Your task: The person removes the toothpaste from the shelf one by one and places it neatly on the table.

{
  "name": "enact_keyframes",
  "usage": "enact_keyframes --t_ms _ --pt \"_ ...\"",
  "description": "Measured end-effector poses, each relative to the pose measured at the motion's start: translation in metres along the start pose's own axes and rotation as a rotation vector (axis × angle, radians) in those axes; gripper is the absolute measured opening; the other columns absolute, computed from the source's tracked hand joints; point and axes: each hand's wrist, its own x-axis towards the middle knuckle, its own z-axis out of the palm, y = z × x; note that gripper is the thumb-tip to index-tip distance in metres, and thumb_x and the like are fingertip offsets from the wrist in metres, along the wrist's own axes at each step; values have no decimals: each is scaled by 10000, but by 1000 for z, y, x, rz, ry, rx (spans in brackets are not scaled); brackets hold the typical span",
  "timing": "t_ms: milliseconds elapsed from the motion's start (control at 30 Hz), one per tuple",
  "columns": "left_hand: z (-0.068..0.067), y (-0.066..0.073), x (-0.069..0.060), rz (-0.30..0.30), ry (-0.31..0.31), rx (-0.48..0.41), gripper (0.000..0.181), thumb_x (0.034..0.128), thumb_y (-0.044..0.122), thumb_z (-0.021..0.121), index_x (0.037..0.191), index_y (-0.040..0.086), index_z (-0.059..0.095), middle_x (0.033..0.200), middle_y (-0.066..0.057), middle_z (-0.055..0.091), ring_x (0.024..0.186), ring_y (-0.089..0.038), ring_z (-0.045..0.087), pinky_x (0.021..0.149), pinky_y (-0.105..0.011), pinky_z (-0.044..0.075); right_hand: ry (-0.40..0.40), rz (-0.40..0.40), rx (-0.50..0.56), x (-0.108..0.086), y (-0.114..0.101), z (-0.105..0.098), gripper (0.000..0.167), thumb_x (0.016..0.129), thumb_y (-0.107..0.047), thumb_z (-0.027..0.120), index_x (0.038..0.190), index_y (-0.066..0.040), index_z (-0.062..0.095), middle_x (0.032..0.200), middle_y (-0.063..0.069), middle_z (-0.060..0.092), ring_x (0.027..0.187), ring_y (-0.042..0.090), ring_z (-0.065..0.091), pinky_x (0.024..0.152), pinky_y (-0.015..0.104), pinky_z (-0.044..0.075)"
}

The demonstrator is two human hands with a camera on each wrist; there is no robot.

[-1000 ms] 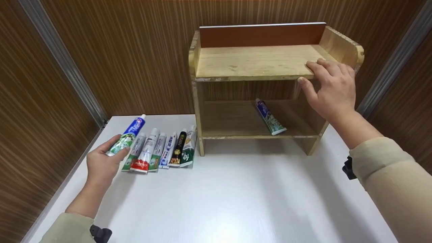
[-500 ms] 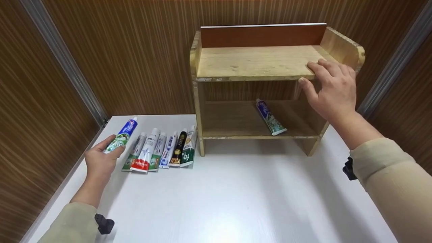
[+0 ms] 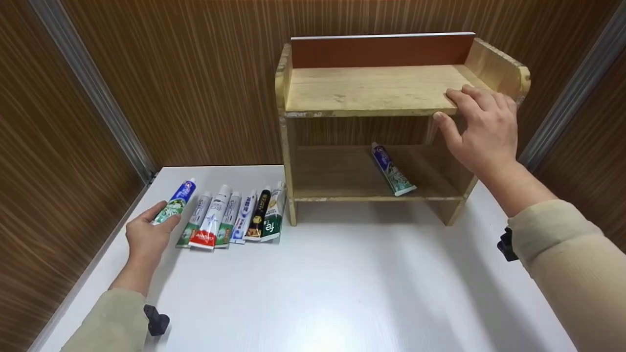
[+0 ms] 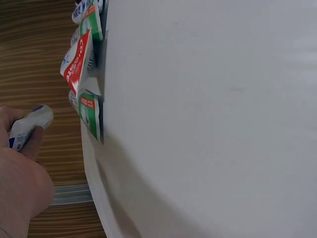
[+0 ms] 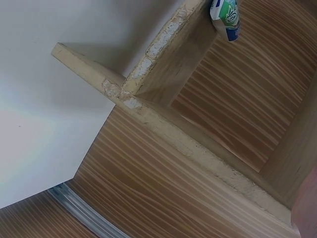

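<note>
My left hand holds a blue and green toothpaste tube above the left side of the table, cap end pointing up and away. Close to its right, several toothpaste tubes lie side by side in a row. In the left wrist view, the white end of the held tube sticks out past the fingers. My right hand rests on the top board's front right corner of a wooden shelf, fingers on top and thumb at the front edge. A similar blue and green tube lies on the lower board.
The shelf stands on a white table, just right of the tube row. Wood-patterned panels enclose the back and sides, with metal strips at the corners. The table's left edge runs close beside the left hand.
My left hand has shifted slightly left and lower with the tube, away from the row. The right hand keeps its place on the shelf.
</note>
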Motion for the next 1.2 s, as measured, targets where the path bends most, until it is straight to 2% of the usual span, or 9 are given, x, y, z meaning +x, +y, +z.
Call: enact_keyframes --t_ms 300,600,700,933,1200 --pt "0 -13 4 -12 -6 28 650 1028 262 719 1612 139 462 1688 -151 372 1561 -357 322 1222 -479 368 -41 24 -12 -1 -1 -3 515 1028 -475 632 1387 -111 690 1399 212 643 1299 471 539 1113 627 338" --pt "2 -22 6 -10 -37 61 641 1034 254 708 1610 124 459 1691 -164 359 1576 -381 281 1242 -502 330 -41 22 -11 -1 2 -3 520 1029 -476 628 1388 -105 690 1399 214 644 1297 474 540 1110 623 342" --pt "4 -24 6 -20 -41 64 635 1033 247 708 1605 114 467 1687 -169 365 1579 -381 275 1249 -504 315 -52 32 -13 -2 3 -4 524 1032 -481 621 1396 -110 686 1412 210 639 1314 468 532 1123 619 335" --pt "5 -26 5 -1 -50 46 618 1017 173 708 1587 73 491 1656 -191 413 1545 -367 345 1232 -476 355 -23 5 -9 -3 4 -3 502 1029 -453 632 1374 -94 691 1383 223 647 1301 481 539 1104 643 342" --pt "3 -30 4 -29 -98 55 613 1040 167 675 1606 81 456 1681 -193 367 1567 -381 294 1250 -493 317 -35 15 -12 -2 3 -3 508 1030 -461 630 1386 -103 685 1401 217 639 1313 478 531 1117 642 330"
